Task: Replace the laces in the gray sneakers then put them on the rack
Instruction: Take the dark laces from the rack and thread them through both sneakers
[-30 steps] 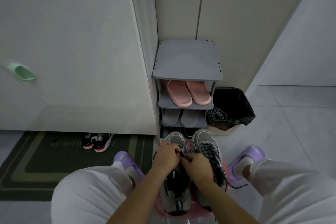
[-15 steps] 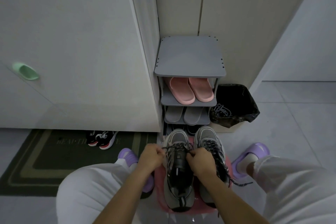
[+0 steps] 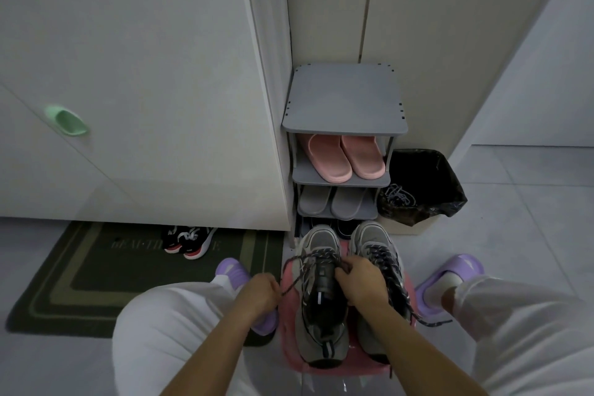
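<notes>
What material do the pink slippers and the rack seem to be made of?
Pink slippers: probably moulded foam or rubber, matte; each looks like one smooth seamless piece. Rack: grey shelves, likely plastic or painted board, matte; flat thin panels with small dark fittings at the edges. Neither can be told for certain.

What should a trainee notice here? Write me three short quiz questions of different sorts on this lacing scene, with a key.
1. True or false: the top shelf of the shoe rack has shoes on it.
2. Multiple choice: the pink slippers sit a) on the doormat, b) on the rack's second shelf, c) in the black bin.
3. Short answer: which hand pulls the lace out to the side of the left gray sneaker?

Key
1. False; it is bare.
2. b.
3. The left hand; the right hand rests on the sneaker's tongue, beside the laced right gray sneaker.
</notes>
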Motion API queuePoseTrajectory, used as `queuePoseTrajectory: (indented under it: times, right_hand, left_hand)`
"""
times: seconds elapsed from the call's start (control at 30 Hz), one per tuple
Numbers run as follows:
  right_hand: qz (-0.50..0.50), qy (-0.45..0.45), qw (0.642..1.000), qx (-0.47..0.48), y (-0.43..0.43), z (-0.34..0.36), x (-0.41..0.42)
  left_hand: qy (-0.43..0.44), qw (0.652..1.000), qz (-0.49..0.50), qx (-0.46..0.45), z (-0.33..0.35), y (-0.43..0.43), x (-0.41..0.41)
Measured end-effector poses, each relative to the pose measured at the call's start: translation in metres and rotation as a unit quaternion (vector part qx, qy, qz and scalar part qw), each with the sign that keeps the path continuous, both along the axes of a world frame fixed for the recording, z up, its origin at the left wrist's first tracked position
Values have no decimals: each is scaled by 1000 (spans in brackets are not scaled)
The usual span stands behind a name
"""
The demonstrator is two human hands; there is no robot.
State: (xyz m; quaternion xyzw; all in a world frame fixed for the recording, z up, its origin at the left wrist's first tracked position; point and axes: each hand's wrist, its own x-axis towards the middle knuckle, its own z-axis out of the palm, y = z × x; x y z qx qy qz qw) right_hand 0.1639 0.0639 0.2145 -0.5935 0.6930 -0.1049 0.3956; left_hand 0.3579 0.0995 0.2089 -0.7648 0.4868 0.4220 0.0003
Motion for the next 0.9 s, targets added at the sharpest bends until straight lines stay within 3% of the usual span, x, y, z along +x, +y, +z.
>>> queuePoseTrajectory:
  times: [0.13, 0.33, 0.5, 0.67, 0.9]
  right_hand:
    - [9, -13, 1000, 10, 0, 0, -1]
    - [14, -10, 1000, 13, 0, 3, -1]
    - [24, -12, 1000, 13, -2, 5, 0]
    - [37, 5, 999, 6, -1, 4, -1]
    - [76, 1, 997, 16, -3, 6, 1]
  left_hand:
    - [63, 995, 3, -79, 1, -10, -22]
    - [15, 990, -29, -137, 5, -27, -37]
    - [-40, 988, -96, -117, 7, -28, -24]
    - [16, 994, -94, -47, 2, -29, -20]
    - [-28, 987, -79, -135, 2, -36, -35]
